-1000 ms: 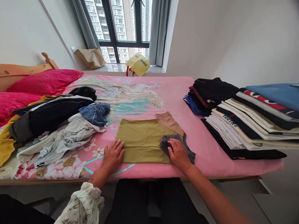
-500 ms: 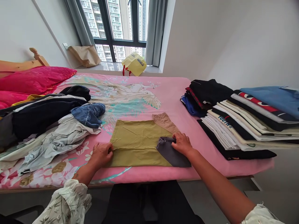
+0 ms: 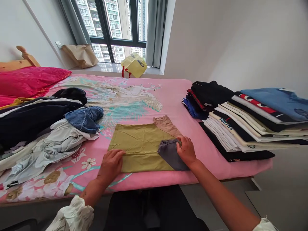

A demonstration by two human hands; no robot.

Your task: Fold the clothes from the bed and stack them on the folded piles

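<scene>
A garment with an olive-green middle, a tan corner and a dark grey corner [image 3: 138, 141] lies folded and nearly flat near the bed's front edge; its exact kind I cannot make out. My left hand [image 3: 112, 163] rests on its left edge with fingers stretched over the green cloth. At the other end, my right hand [image 3: 186, 149] has thumb and fingers bent together on the gathered grey part. A crease runs across the green panel between the two hands.
Loose clothes [image 3: 60, 138] are heaped at left, with denim [image 3: 84, 118] on top. To the right stand a tall folded stack [image 3: 252, 125] and a smaller dark pile [image 3: 214, 93]. A red pillow [image 3: 31, 80] lies far left. By the window are a yellow bag [image 3: 134, 64] and a brown paper bag [image 3: 80, 55].
My left hand has shifted right, from gripping the garment's left edge to lying over the green cloth with fingers extended. My right hand stays on the grey part. The view has turned slightly right.
</scene>
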